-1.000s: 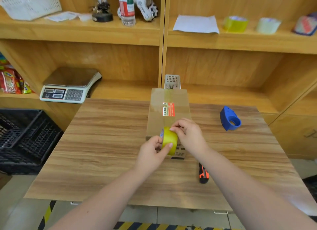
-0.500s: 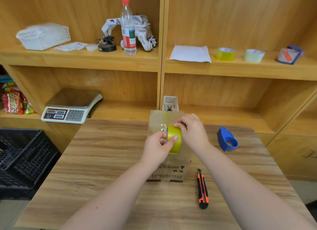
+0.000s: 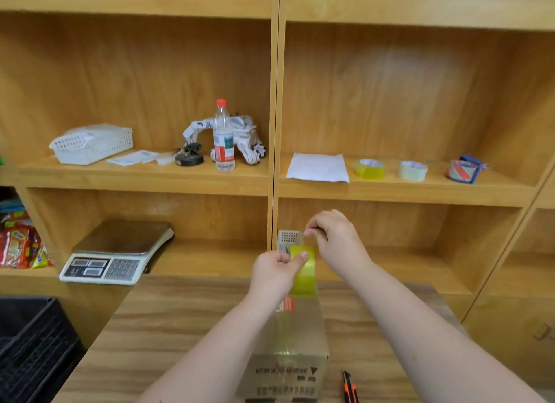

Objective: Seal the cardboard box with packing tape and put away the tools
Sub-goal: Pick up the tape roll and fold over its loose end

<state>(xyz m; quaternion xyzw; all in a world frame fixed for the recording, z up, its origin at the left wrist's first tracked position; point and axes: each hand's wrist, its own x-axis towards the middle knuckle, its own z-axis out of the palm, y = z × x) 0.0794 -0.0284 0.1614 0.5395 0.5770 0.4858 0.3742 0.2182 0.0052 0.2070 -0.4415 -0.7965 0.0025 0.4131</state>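
Wood table (image 3: 186, 327), box (image 3: 295, 336) — L hand (image 3: 274, 272) grips tape roll (image 3: 304, 272); R hand (image 3: 336, 237) at 1 o'clock pinches something (tape end, probably).

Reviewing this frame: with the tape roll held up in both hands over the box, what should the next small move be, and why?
Probably bring the tape's free end down onto the far end of the cardboard box. The left hand holds the yellow tape roll above the box, while the right hand pinches what looks like the peeled end, raised. Nothing is stuck down from this pull yet.
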